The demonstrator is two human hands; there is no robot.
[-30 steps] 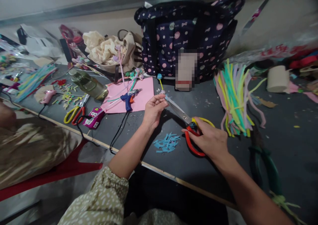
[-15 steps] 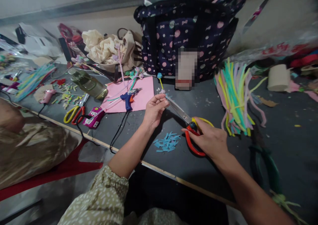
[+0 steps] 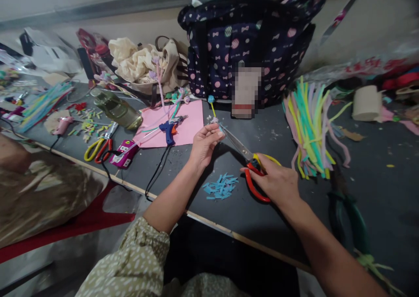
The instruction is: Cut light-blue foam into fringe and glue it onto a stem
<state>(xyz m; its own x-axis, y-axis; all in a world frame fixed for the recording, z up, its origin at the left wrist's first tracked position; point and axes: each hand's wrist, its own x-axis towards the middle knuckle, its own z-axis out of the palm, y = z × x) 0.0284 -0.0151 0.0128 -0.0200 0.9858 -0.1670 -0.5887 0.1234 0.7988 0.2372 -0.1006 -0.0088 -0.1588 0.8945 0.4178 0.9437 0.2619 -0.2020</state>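
My left hand [image 3: 207, 145] is closed, thumb and forefinger pinching a small light-blue piece [image 3: 221, 132]. In my right hand [image 3: 278, 178] is a pair of scissors [image 3: 244, 148] with red and yellow handles; its blade tips lie close beside the pinched piece. Whether the blades touch it, I cannot tell. Below the hands lies a loose heap of blue snippets [image 3: 220, 186] on the dark table. Just beyond my left fingertips, a yellow stem with a fuzzy blue tip [image 3: 211, 99] rises near a small pale-pink bit.
A blue glue gun [image 3: 169, 133] rests on a pink sheet [image 3: 191, 122], its cord hanging over the table edge. Bundled pipe cleaners [image 3: 310, 131] and green-handled pliers [image 3: 348, 209] lie to the right. A patterned bag [image 3: 216, 48] stands behind; another person's arm [image 3: 15, 159] is at left.
Both hands stay almost in place. The scissors have shifted very slightly, with the red loop a little higher, and the light-blue piece shows more clearly at my left fingertips.
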